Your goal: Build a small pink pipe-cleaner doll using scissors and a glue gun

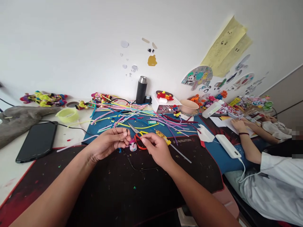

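My left hand is closed, with thumb and index finger pinching a short black strip. Close by on the right, my right hand has its thumb and index finger pressed together; whatever they hold is too small to make out. Red-handled scissors lie between the two hands, blades pointing away, partly covered by the right fingers. Just under the left fingertips is a small doll head with a white face and pink top. A thin black cord curves over the dark mat.
Many coloured pipe cleaners spread behind my hands. A black flask, white box and beige bowl stand near the wall. A phone lies left; a white power bank and another person's arm are right.
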The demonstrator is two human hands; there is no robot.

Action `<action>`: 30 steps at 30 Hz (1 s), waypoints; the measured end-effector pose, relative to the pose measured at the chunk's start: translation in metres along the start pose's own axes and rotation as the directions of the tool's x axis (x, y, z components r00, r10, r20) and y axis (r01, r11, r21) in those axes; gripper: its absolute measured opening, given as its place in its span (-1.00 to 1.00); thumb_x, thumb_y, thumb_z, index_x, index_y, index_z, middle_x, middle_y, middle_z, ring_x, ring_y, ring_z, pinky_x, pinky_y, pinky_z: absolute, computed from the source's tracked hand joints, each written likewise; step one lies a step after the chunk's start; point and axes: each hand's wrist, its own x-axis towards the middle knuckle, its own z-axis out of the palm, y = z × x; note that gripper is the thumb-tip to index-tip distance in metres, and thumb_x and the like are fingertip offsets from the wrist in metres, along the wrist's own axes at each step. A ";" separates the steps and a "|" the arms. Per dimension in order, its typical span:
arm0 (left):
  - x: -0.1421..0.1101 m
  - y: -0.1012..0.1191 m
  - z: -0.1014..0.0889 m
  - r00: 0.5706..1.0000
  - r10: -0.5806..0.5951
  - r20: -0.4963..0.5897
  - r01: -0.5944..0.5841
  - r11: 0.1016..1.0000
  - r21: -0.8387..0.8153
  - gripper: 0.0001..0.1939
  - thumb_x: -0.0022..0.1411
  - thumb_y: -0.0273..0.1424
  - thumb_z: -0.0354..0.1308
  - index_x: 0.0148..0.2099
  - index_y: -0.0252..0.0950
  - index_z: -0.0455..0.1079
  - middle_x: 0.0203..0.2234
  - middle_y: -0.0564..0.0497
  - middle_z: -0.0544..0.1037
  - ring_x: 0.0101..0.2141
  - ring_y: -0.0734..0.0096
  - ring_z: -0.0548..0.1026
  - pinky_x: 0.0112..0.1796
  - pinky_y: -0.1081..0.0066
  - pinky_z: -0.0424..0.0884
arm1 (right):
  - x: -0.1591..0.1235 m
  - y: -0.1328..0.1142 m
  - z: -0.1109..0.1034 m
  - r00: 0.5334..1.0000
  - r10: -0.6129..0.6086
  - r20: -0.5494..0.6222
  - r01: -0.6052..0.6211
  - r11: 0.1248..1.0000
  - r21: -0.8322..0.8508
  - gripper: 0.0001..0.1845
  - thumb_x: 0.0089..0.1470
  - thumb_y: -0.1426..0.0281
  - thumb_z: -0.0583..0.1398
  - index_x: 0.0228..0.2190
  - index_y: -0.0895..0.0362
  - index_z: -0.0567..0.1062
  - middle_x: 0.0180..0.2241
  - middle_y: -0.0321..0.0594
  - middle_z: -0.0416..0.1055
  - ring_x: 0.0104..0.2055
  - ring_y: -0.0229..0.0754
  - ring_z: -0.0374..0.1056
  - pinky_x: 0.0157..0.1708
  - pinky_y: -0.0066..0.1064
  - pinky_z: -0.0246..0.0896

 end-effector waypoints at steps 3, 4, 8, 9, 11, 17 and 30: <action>-0.001 0.000 0.001 0.999 -0.043 0.027 0.043 0.999 -0.012 -0.63 -0.04 -0.28 0.71 -0.28 -0.36 0.67 -0.45 -0.04 0.65 -0.47 0.47 0.62 -0.46 0.63 0.59 | 0.015 -0.020 0.011 0.998 -0.017 0.063 0.006 0.986 0.164 -0.63 0.30 0.06 0.28 -0.11 0.09 0.63 -0.58 -0.42 0.26 -0.56 -0.28 0.16 -0.51 -0.40 0.09; -0.001 0.000 0.001 0.998 -0.059 0.035 0.059 0.998 -0.014 -0.63 -0.04 -0.28 0.71 -0.29 -0.36 0.66 -0.46 -0.03 0.64 -0.48 0.48 0.61 -0.47 0.63 0.59 | 0.020 -0.025 0.014 0.997 -0.025 0.079 0.008 0.979 0.204 -0.62 0.29 0.05 0.29 -0.11 0.09 0.62 -0.60 -0.45 0.24 -0.58 -0.29 0.14 -0.52 -0.41 0.08; -0.002 0.000 0.002 0.989 -0.130 0.073 0.131 0.991 -0.005 -0.62 -0.04 -0.27 0.71 -0.32 -0.37 0.65 -0.49 -0.03 0.63 -0.54 0.52 0.57 -0.51 0.63 0.57 | 0.031 -0.034 0.020 0.989 -0.028 0.147 -0.013 0.962 0.271 -0.61 0.25 0.05 0.31 -0.10 0.09 0.62 -0.64 -0.49 0.20 -0.60 -0.32 0.14 -0.56 -0.45 0.05; -0.002 0.000 0.002 0.986 -0.144 0.082 0.145 0.989 -0.004 -0.61 -0.05 -0.26 0.71 -0.33 -0.38 0.65 -0.49 -0.04 0.64 -0.54 0.52 0.57 -0.52 0.63 0.56 | 0.033 -0.035 0.021 0.986 -0.026 0.163 -0.023 0.956 0.291 -0.60 0.23 0.05 0.32 -0.10 0.10 0.62 -0.64 -0.49 0.21 -0.60 -0.32 0.14 -0.57 -0.46 0.04; -0.002 0.000 0.003 0.982 -0.162 0.097 0.164 0.986 -0.010 -0.60 -0.07 -0.26 0.72 -0.32 -0.39 0.66 -0.48 -0.04 0.65 -0.54 0.53 0.57 -0.54 0.65 0.55 | 0.036 -0.035 0.022 0.978 -0.016 0.207 -0.057 0.939 0.340 -0.58 0.19 0.04 0.36 -0.11 0.10 0.63 -0.61 -0.46 0.27 -0.60 -0.33 0.15 -0.59 -0.48 0.03; -0.001 -0.002 0.002 0.974 -0.184 0.135 0.189 0.982 -0.026 -0.61 -0.06 -0.29 0.72 -0.31 -0.40 0.66 -0.49 -0.04 0.66 -0.55 0.54 0.57 -0.54 0.66 0.55 | 0.037 -0.037 0.022 0.950 -0.021 0.312 -0.121 0.896 0.428 -0.61 0.16 0.04 0.40 -0.21 0.11 0.65 -0.42 -0.34 0.46 -0.58 -0.40 0.15 -0.62 -0.50 0.01; 0.000 -0.002 0.004 0.978 -0.163 0.131 0.166 0.986 -0.012 -0.62 -0.05 -0.28 0.71 -0.30 -0.39 0.68 -0.47 -0.05 0.68 -0.54 0.54 0.57 -0.55 0.66 0.55 | 0.041 -0.038 0.024 0.947 0.012 0.321 -0.174 0.859 0.482 -0.56 0.06 0.05 0.47 -0.27 0.14 0.56 -0.45 -0.38 0.46 -0.63 -0.44 0.12 -0.67 -0.53 -0.06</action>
